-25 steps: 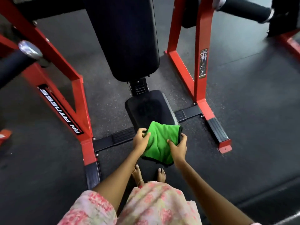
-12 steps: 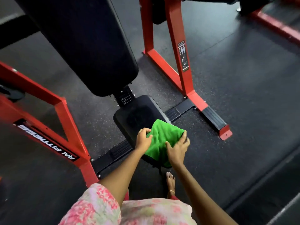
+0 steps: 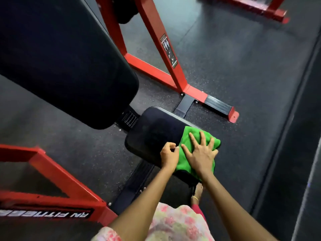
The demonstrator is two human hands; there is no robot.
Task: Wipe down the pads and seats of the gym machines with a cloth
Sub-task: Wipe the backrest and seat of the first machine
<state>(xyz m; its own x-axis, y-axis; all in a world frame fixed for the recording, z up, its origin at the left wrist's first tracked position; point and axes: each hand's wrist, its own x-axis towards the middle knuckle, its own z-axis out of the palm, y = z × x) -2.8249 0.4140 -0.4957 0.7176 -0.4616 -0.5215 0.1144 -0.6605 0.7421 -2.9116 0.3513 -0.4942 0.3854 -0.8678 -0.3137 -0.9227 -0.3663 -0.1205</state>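
A green cloth [image 3: 192, 138] lies over the near right end of the small black seat pad [image 3: 156, 131] of a red-framed gym machine. My right hand [image 3: 199, 153] lies flat on the cloth with its fingers spread, pressing it onto the seat. My left hand [image 3: 169, 154] is at the cloth's left edge, fingers curled and pinching that edge against the seat. The long black back pad [image 3: 66, 58] slopes up to the upper left behind the seat.
Red frame legs [image 3: 166, 54] stand to the right of the back pad, and a red frame beam [image 3: 57, 188] with white lettering runs at lower left. A black base bar [image 3: 133, 186] crosses under the seat. Dark rubber flooring [image 3: 251, 101] surrounds the machine. My foot shows below the seat.
My right hand has gone from gripping the cloth's right edge to lying flat on top of it. The view has swung closer and tilted, with the back pad now at upper left.
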